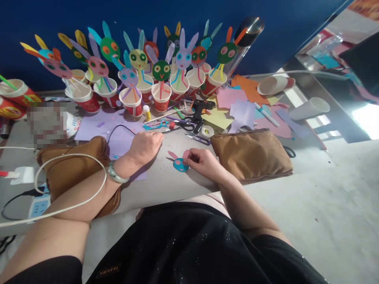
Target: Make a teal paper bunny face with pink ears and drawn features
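Note:
My right hand (204, 163) pinches a small blue paper rabbit face (180, 165) at its right side, close to the tabletop. Pink paper ears rise from it, and pink pieces show on its front. To its left, my left hand (146, 145) rests closed over the table, knuckles up; whatever its fingers may hold is hidden. Just beyond this hand lie blue-handled scissors (155, 125) and a red cap (172, 125). Dark-handled scissors (198, 139) and a roll of clear tape (206, 131) are beyond the rabbit face. Purple paper (118, 138) lies partly under my left wrist.
Red-and-white paper cups (161, 100) with rabbit faces on straws line the back. A black glue gun (203, 106), a glue stick (147, 113) and coloured paper (231, 96) lie before them. Brown pouches (251, 154) flank my hands. A white cable (97, 189) crosses my left forearm.

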A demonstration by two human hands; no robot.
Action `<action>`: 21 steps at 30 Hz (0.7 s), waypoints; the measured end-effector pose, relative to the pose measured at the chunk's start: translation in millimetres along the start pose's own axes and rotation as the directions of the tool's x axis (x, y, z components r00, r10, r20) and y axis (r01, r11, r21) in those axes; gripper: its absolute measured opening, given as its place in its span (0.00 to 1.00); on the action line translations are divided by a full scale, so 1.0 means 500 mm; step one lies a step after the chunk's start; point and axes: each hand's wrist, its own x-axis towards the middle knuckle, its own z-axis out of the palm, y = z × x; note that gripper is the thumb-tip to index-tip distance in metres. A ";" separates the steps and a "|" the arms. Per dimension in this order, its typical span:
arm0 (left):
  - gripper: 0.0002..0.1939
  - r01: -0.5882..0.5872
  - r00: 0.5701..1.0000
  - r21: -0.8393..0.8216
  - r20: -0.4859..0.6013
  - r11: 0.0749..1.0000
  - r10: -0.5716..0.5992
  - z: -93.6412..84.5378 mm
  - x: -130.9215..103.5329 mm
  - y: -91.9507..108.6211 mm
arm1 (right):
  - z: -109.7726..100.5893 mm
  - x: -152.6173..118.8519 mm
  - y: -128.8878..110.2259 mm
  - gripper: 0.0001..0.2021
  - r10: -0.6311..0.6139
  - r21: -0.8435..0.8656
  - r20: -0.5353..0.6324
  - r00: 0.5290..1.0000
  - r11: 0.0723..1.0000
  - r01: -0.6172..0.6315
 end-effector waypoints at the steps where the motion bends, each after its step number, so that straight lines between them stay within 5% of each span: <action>1: 0.15 0.022 1.000 0.007 0.003 1.000 -0.022 0.000 -0.001 0.001 | 0.000 0.010 -0.001 0.13 -0.004 -0.037 -0.019 1.000 0.999 0.003; 7: 0.21 0.065 0.995 0.050 -0.083 0.997 -0.061 0.006 -0.001 -0.004 | 0.001 0.058 -0.003 0.11 -0.018 -0.213 -0.062 0.998 0.977 0.004; 13: 0.23 -0.065 0.982 -0.018 -0.178 0.998 0.061 0.015 -0.005 -0.005 | 0.011 0.064 0.014 0.06 -0.019 -0.190 -0.152 0.988 0.982 -0.010; 18: 0.19 -0.097 0.981 -0.002 -0.172 0.995 0.096 0.017 -0.008 0.008 | 0.013 0.048 0.032 0.27 -0.049 -0.104 -0.225 0.973 0.994 0.026; 21: 0.15 -0.091 0.983 -0.003 -0.159 0.996 0.089 0.018 -0.009 0.010 | 0.009 0.027 0.037 0.26 -0.089 -0.173 -0.232 0.969 0.984 0.048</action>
